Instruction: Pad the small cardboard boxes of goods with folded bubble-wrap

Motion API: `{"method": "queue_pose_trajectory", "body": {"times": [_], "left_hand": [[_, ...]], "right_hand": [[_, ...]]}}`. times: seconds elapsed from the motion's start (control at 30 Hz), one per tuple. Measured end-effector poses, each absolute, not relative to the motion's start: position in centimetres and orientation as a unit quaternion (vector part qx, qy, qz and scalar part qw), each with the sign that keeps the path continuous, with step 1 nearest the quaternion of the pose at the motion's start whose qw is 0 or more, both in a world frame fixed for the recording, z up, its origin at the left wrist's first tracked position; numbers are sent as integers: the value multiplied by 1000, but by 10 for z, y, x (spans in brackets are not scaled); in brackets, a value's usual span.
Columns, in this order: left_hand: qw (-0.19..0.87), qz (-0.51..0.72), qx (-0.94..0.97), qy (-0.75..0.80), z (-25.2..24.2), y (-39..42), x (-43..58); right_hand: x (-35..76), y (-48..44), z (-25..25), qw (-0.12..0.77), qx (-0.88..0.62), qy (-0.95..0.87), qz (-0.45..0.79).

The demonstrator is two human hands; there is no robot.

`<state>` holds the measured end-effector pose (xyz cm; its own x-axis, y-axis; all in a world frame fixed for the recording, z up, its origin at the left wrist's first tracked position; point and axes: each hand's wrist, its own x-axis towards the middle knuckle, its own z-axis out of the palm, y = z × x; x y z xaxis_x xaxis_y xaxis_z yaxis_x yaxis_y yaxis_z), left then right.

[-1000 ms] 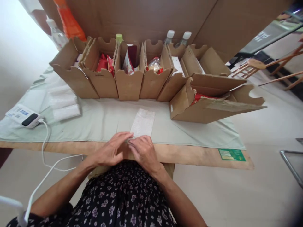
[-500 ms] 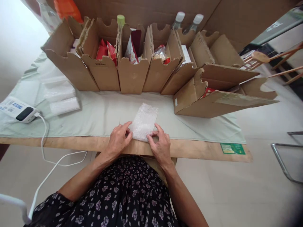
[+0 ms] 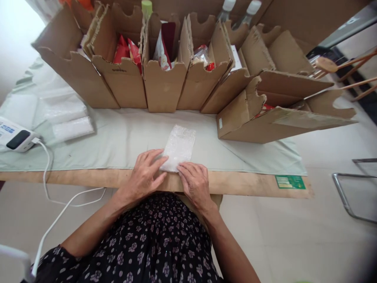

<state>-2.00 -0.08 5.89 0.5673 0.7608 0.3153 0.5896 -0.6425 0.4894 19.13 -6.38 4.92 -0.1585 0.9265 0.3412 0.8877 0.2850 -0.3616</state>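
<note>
A small bubble-wrap pouch [image 3: 179, 146] lies flat on the pale green cloth [image 3: 118, 141] near the table's front edge. My left hand [image 3: 145, 176] rests on the cloth with its fingers stretched out, their tips touching the pouch's near left corner. My right hand [image 3: 194, 184] lies beside it, fingers curled down onto the pouch's near edge. Both hands press on the pouch rather than lift it.
A row of open cardboard bins [image 3: 160, 74] with snack packets stands behind; one bin [image 3: 273, 118] lies tipped at the right. Rolled bubble wrap [image 3: 72, 127] and a white device [image 3: 16, 137] with a cable are at the left. Bottles [image 3: 226, 6] stand at the back.
My hands drew closer together at the pouch's near edge, the right hand's fingers curling down. The camera leaned forward, so the bins look larger.
</note>
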Motion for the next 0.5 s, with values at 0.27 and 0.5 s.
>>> {"method": "queue_pose_trajectory", "body": {"times": [0.27,0.5], "left_hand": [[223,270,835,424,48,8,-7],[204,255,817,475,47,23,3]], "right_hand": [[203,-57,54,339,-636,-690,62],[204,-58,53,258,-590,-765,-20]]}}
